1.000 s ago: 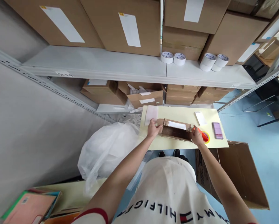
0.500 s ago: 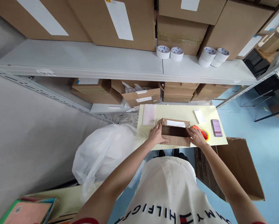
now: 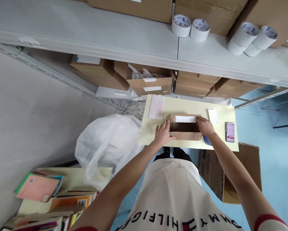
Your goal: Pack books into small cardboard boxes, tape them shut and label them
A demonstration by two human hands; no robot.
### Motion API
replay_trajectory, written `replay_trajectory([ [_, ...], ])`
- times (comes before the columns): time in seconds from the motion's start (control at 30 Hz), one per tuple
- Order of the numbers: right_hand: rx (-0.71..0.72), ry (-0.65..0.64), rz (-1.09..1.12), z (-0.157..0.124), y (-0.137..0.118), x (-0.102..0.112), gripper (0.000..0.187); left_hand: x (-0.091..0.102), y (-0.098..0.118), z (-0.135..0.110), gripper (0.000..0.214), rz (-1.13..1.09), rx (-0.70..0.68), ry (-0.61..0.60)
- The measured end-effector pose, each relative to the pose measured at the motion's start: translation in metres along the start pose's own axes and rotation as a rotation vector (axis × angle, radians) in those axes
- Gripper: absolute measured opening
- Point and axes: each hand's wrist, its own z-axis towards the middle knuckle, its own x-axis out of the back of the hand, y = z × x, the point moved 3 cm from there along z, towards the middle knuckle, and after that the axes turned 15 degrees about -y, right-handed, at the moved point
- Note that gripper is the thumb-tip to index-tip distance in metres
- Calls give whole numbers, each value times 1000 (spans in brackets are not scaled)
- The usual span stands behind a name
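Observation:
A small open cardboard box [image 3: 185,134] stands on a pale yellow table [image 3: 221,142], its dark inside showing and a white label on its far flap. My left hand [image 3: 163,133] grips the box's left end, fingers curled over the edge. My right hand [image 3: 205,126] holds the right end, fingers over the rim. A flat clear bag [image 3: 156,107] lies just left of the box. Beside my right hand lie a white slip [image 3: 213,115] and a phone [image 3: 230,132].
Grey shelving [image 3: 134,48] runs behind the table, with tape rolls [image 3: 190,27] on top and cardboard boxes below. A large white plastic bag [image 3: 107,144] sits at the left. An open carton [image 3: 232,179] stands on the blue floor at the right. Books [image 3: 40,187] are stacked near left.
The box has come upright with its opening facing up. Both hands shifted onto its ends. My view tilted down, and the tape dispenser is now hidden under my right wrist.

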Motion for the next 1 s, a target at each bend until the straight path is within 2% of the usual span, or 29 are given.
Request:
replay_trajectory([
  [0.07,19,-76,6,12,7,3,39,0,1,2,110,0,30,-3],
  [0.23,172,-59,-32,29,21,12,48,2,5,5,107,19,71,13],
  [0.33,163,-129,29,41,36,14,30,2,6,7,106,32,101,18],
  [0.4,162,-133,140,53,50,14,29,3,7,10,107,38,106,19],
  [0.5,87,-58,404,73,71,11,33,4,7,15,109,35,98,15],
  [0.6,20,174,480,77,79,17,38,5,8,18,110,21,101,15],
  [0.67,72,302,347,65,68,26,28,5,9,19,112,15,109,15],
  [0.7,126,318,266,56,57,31,25,4,10,19,113,13,113,14],
  [0.8,354,201,117,23,13,34,34,4,14,19,114,10,115,20],
  [0.87,500,62,93,6,-14,24,39,4,16,20,114,15,117,21],
  [0.93,480,-71,90,-3,-24,5,37,4,17,20,112,23,118,12],
  [1.0,305,-78,102,-5,-11,-13,49,4,17,21,112,25,109,4],
])
